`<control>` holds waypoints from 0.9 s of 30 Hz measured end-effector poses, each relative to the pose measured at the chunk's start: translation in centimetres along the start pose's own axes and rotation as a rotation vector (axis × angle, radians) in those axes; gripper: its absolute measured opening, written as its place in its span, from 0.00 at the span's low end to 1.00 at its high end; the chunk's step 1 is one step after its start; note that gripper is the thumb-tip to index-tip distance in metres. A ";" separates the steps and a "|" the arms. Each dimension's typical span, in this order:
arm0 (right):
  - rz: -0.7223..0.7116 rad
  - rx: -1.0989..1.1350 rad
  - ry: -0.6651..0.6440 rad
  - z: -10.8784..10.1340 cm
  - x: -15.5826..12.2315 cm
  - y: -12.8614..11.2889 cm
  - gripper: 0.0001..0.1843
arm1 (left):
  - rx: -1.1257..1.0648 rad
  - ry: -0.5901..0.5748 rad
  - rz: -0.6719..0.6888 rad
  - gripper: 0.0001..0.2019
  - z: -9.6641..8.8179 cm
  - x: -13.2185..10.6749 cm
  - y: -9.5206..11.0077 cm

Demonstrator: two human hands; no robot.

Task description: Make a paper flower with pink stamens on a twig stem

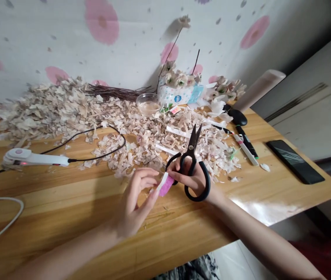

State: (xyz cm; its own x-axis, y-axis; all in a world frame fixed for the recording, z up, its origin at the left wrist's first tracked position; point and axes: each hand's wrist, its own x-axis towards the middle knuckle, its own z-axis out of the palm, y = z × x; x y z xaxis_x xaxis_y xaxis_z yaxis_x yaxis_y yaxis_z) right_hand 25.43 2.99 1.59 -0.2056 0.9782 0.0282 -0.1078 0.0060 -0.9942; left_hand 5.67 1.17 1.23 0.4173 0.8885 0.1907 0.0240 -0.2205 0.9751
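Clamped on a pink strip [165, 185], your left hand [133, 200] sits beside your right hand [190, 175], which grips black scissors [192, 146] (blades parted) near scattered petal scraps [119, 151].

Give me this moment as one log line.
left hand: pinching pink-and-white strip | right hand: holding black-handled scissors | beyond: pale papery scraps on wooden table
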 end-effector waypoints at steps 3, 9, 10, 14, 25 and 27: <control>0.013 -0.011 0.004 0.4 -0.3 -0.1 0.13 | -0.091 -0.028 -0.240 0.09 0.7 0.5 0.7; 0.052 0.048 -0.045 1.2 -0.7 -0.7 0.12 | -0.118 -0.071 -0.433 0.06 0.5 1.2 1.3; 0.066 0.062 -0.052 1.2 -0.9 -0.7 0.12 | -0.092 -0.077 -0.441 0.06 0.4 1.2 1.2; 0.111 0.019 -0.023 1.1 -1.3 -0.6 0.14 | 0.150 -0.099 -0.398 0.08 0.6 0.6 0.5; 0.251 -0.799 -0.103 -0.4 -1.6 -1.9 0.12 | 0.704 -0.180 -0.085 0.18 1.0 -0.6 -0.9; 0.233 -0.956 -0.147 -0.3 -1.7 -1.6 0.10 | 0.720 -0.138 -0.049 0.16 0.7 -0.5 -1.1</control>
State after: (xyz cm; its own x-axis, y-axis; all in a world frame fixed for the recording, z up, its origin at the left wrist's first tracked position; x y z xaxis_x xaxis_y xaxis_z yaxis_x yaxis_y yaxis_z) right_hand 26.23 1.41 3.11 -0.2475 0.9413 -0.2296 0.7664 0.0453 -0.6408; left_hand 6.07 0.66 -0.07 0.5101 0.8557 0.0866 0.6166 -0.4340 0.6568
